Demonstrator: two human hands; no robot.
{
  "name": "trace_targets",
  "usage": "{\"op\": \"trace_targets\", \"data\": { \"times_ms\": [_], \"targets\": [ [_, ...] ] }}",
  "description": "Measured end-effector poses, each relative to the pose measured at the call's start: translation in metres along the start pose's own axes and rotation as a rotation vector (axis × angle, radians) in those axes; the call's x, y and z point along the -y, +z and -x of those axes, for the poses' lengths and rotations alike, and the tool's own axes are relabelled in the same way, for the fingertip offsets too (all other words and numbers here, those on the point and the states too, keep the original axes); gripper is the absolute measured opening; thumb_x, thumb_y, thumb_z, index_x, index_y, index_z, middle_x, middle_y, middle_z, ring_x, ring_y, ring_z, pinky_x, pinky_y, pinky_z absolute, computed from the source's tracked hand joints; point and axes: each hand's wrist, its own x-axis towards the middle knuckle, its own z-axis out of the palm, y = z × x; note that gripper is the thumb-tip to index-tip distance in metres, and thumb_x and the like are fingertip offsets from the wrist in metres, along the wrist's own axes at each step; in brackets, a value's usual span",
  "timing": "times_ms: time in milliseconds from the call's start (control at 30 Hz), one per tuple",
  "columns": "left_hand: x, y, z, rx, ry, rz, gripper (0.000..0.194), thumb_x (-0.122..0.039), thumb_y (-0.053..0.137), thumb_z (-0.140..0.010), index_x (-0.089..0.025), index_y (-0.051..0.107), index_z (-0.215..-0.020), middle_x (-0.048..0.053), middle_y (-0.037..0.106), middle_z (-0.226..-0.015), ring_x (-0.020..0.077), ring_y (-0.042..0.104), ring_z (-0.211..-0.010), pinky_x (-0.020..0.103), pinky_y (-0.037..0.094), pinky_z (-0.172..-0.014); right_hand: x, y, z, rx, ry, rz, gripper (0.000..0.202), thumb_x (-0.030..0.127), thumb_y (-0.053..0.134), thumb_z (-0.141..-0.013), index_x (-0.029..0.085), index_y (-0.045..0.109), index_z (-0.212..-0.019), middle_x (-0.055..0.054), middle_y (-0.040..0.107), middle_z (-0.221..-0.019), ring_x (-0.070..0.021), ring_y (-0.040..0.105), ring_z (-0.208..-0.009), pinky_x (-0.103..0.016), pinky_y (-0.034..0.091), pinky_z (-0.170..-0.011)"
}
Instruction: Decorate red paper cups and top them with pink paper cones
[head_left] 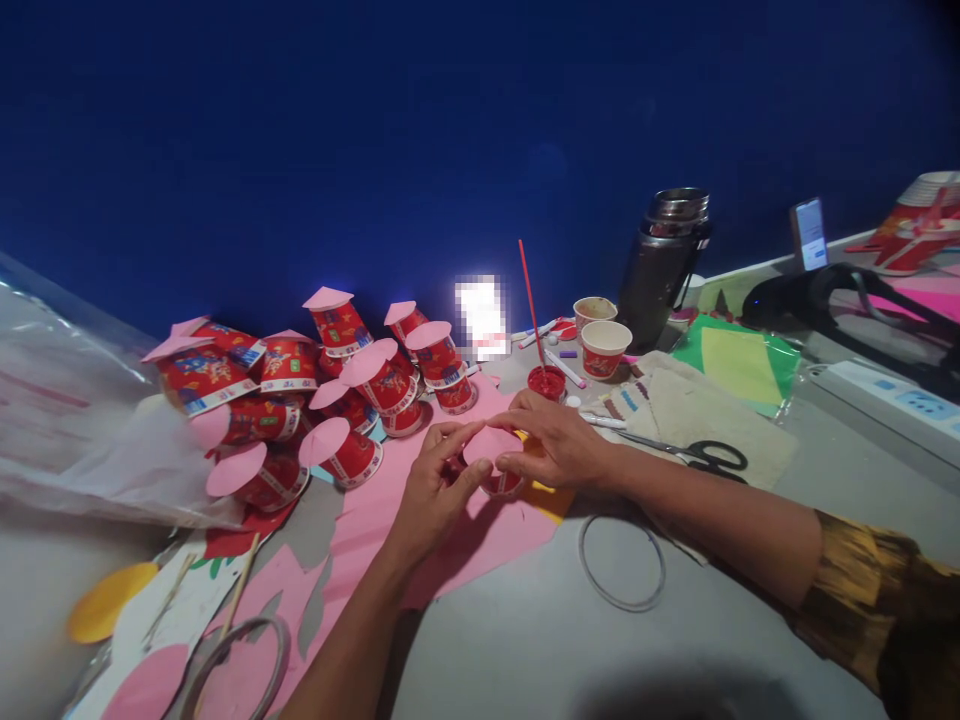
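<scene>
"where's the cone (493, 444)?"
"between my fingertips, point up, over the cup (505, 485), whose long axis looks near upright."
"which hand is nearer?"
"neither: left hand (429, 495) and right hand (559, 440) both grip its edge, thumbs on my side, fingers beyond. pink paper (375, 500) lies underneath."

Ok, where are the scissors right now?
In the head view, the scissors lie on the person's right, just beyond the right forearm, overlapping the beige cloth.
</scene>
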Motion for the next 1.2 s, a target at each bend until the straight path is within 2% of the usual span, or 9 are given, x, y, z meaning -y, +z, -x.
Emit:
{"op": "trace_targets", "data": {
  "times_ms": [433,567,633,767,833,933,1067,1133,1200],
  "targets": [
    [-0.002,0.000,-0.001,-0.004,0.007,0.010,0.042,-0.042,0.068,-0.090,-0.029,0.070,-0.130,0.006,0.057,-0.120,0.0171,0.058,-0.089,0.030,0.051,-0.071,-0.002,0.004,0.001,-0.016,0.006,-0.008,0.041,0.044,0.068,-0.093,0.022,0.066,-0.127,-0.006,0.059,-0.100,-0.0207,0.059,-0.085,-0.035,0.049,-0.073],
    [-0.003,-0.002,0.001,0.002,0.020,-0.035,0.041,-0.041,0.065,-0.092,-0.029,0.068,-0.132,0.007,0.057,-0.126,0.0191,0.058,-0.095,0.033,0.051,-0.079,0.003,0.000,0.005,-0.132,-0.041,-0.073,0.039,0.042,0.063,-0.095,0.017,0.063,-0.125,-0.006,0.060,-0.095,-0.0212,0.058,-0.085,-0.035,0.048,-0.073],
    [-0.002,-0.001,0.002,-0.010,0.028,-0.050,0.048,-0.040,0.065,-0.092,-0.030,0.061,-0.139,0.008,0.056,-0.133,0.0216,0.057,-0.106,0.037,0.050,-0.087,0.007,-0.002,0.007,-0.253,-0.038,-0.141,0.033,0.039,0.060,-0.097,0.017,0.063,-0.121,-0.004,0.060,-0.089,-0.0183,0.057,-0.078,-0.032,0.046,-0.072],
    [0.002,0.008,0.005,-0.063,0.049,-0.092,0.093,-0.037,0.083,-0.074,-0.034,0.037,-0.155,0.009,0.048,-0.144,0.0282,0.048,-0.127,0.047,0.043,-0.104,0.011,-0.004,0.011,-0.375,0.045,-0.234,0.021,0.034,0.055,-0.098,0.019,0.065,-0.110,0.002,0.056,-0.075,-0.0139,0.051,-0.064,-0.029,0.043,-0.066],
    [0.003,0.016,0.005,-0.094,0.035,-0.117,0.103,-0.030,0.086,-0.068,-0.033,0.032,-0.156,0.009,0.049,-0.141,0.0296,0.047,-0.131,0.050,0.040,-0.109,0.011,-0.003,0.013,-0.378,0.077,-0.266,0.019,0.032,0.055,-0.097,0.019,0.065,-0.107,0.002,0.058,-0.075,-0.0141,0.053,-0.065,-0.029,0.044,-0.066],
    [0.003,0.023,0.003,-0.126,-0.012,-0.082,0.099,-0.023,0.081,-0.071,-0.031,0.031,-0.156,0.009,0.052,-0.137,0.0282,0.053,-0.127,0.048,0.042,-0.109,0.012,-0.001,0.013,-0.396,0.092,-0.316,0.016,0.031,0.054,-0.097,0.020,0.064,-0.099,-0.001,0.065,-0.082,-0.0149,0.057,-0.071,-0.029,0.044,-0.068],
    [0.004,0.015,0.001,-0.257,0.034,0.034,0.093,-0.021,0.079,-0.074,-0.031,0.034,-0.155,0.010,0.050,-0.148,0.0279,0.049,-0.137,0.045,0.037,-0.117,0.014,0.000,0.013,-0.399,0.151,-0.373,0.019,0.030,0.053,-0.096,0.020,0.058,-0.080,0.001,0.061,-0.073,-0.0135,0.052,-0.065,-0.028,0.040,-0.064],
    [0.004,0.009,0.000,-0.321,0.075,0.154,0.092,-0.023,0.080,-0.073,-0.031,0.038,-0.154,0.010,0.048,-0.154,0.0292,0.047,-0.142,0.044,0.037,-0.119,0.016,0.003,0.012,-0.352,0.234,-0.448,0.019,0.033,0.057,-0.093,0.020,0.059,-0.079,0.001,0.059,-0.071,-0.0133,0.051,-0.065,-0.027,0.040,-0.063],
    [0.003,0.006,0.000,-0.347,0.085,0.286,0.092,-0.025,0.083,-0.070,-0.030,0.042,-0.153,0.010,0.048,-0.156,0.0306,0.049,-0.141,0.043,0.041,-0.117,0.016,0.007,0.010,-0.228,0.363,-0.635,0.021,0.039,0.065,-0.090,0.018,0.064,-0.084,0.000,0.061,-0.075,-0.0127,0.052,-0.065,-0.025,0.039,-0.058]
  ]
}}
